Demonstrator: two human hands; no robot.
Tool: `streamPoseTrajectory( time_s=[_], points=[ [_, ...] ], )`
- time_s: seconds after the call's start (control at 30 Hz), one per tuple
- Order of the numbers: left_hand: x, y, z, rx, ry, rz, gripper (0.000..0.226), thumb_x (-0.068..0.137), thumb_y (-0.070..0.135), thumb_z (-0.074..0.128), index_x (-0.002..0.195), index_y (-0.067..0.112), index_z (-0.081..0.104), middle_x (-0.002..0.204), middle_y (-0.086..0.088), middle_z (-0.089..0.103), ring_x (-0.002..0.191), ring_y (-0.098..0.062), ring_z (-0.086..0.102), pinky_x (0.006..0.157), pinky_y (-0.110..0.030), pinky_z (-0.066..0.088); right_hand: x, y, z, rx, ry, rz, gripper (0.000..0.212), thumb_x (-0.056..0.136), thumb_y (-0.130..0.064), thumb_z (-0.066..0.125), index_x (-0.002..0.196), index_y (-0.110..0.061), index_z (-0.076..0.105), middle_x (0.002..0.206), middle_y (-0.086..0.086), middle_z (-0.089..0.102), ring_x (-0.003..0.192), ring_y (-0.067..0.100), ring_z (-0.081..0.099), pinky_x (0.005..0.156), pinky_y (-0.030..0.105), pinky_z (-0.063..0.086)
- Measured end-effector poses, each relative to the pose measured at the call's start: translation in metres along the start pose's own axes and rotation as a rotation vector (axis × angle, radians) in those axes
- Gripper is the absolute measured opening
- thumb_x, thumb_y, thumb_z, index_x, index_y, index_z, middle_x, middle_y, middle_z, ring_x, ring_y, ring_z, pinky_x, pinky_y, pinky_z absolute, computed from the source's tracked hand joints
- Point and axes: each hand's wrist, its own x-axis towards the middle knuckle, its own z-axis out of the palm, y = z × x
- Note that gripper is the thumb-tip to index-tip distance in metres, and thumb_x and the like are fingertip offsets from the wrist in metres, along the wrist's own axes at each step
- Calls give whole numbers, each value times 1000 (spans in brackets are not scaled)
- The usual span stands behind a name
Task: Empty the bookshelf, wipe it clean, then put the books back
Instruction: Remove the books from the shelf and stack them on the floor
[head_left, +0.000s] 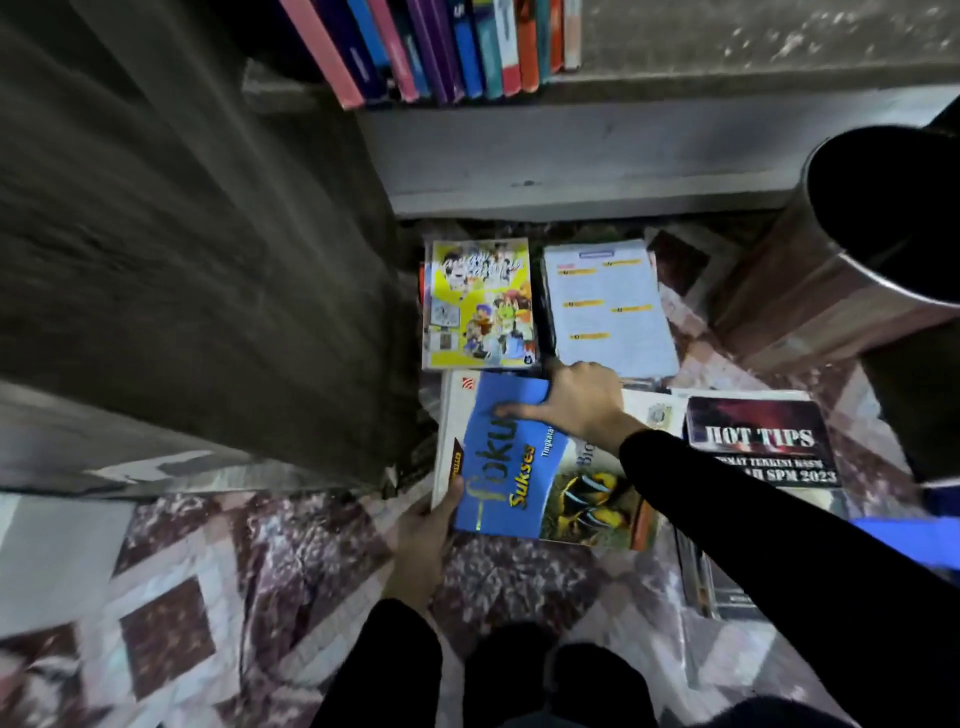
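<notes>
A blue "Fokus Sukses" book (511, 467) lies on a stack on the floor below the grey bookshelf (571, 156). My left hand (423, 540) grips its near left corner, thumb on the cover. My right hand (582, 402) holds its far edge, thumb stretched across the cover and fingers curled over the edge. Behind it lie a yellow cartoon book (478, 304) and a white printed book (608, 306). A dark "HOT TIPS" book (761, 441) lies to the right. Several colourful books (441, 47) still stand on the shelf above.
A dark curtain or cloth (182, 260) hangs at the left. A metal bin (857, 249) stands at the right beside the shelf. The floor (208, 597) has maroon and white tiles. More books (717, 582) lie at the lower right.
</notes>
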Motion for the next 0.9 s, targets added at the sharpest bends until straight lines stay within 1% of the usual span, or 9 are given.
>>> streamPoseTrajectory(
  time_s=[0.07,0.13,0.2,0.27,0.33,0.47,0.57,0.73,0.9],
  points=[
    [2,-8,-4,272,120,50,45,87,32,66,101,-11,66,89,-20,67,71,-24,61,50,-17,43,10,-7,7,-30,-87,-51,90,64,-88,44,106,-9,57,56,-1,43,56,20,50,49,29,34],
    [9,-16,-9,461,157,61,53,87,43,61,101,-8,68,92,-22,67,83,-30,62,61,-25,39,19,-13,11,-33,-229,-112,81,69,-81,52,102,-6,55,63,0,47,66,23,55,54,29,36],
    [15,-19,-13,559,210,78,53,86,48,60,101,-2,70,98,-19,69,91,-30,63,66,-27,37,28,-15,15,20,-400,-137,71,77,-65,63,111,-3,54,84,6,57,80,26,57,65,30,42],
    [15,-18,-14,665,272,125,56,83,56,60,99,4,71,97,-17,70,91,-30,65,66,-27,39,35,-14,17,91,-467,-123,56,81,-48,70,112,-4,54,104,12,60,90,28,56,72,32,45],
    [15,-13,-15,760,291,216,54,81,58,61,97,7,72,92,-15,71,86,-29,65,65,-27,42,38,-13,20,97,-466,-101,45,83,-41,70,103,-4,55,111,14,59,93,27,54,74,33,43],
    [15,6,-11,849,253,308,33,82,37,69,100,9,73,91,-14,72,85,-31,66,72,-36,53,34,-16,29,20,-423,-83,54,85,-40,68,119,-1,51,120,16,56,111,32,55,82,36,45],
    [7,19,-3,1044,246,268,36,83,36,66,103,6,67,100,-14,68,94,-32,64,74,-37,53,27,-15,28,-5,-374,-72,54,91,-34,62,129,0,44,127,18,52,115,34,53,90,39,46],
    [-13,39,3,1091,151,277,38,87,31,61,113,4,57,111,-15,62,102,-33,61,80,-36,50,5,-8,0,25,-319,-64,59,92,-31,58,139,-2,36,136,18,42,121,36,48,92,39,44],
    [-54,77,10,1134,35,394,43,89,37,59,117,5,55,112,-10,60,104,-30,59,82,-33,49,-30,-1,-38,68,-259,-33,49,93,-31,56,135,-10,44,132,16,44,117,35,50,92,39,45]
  ],
)
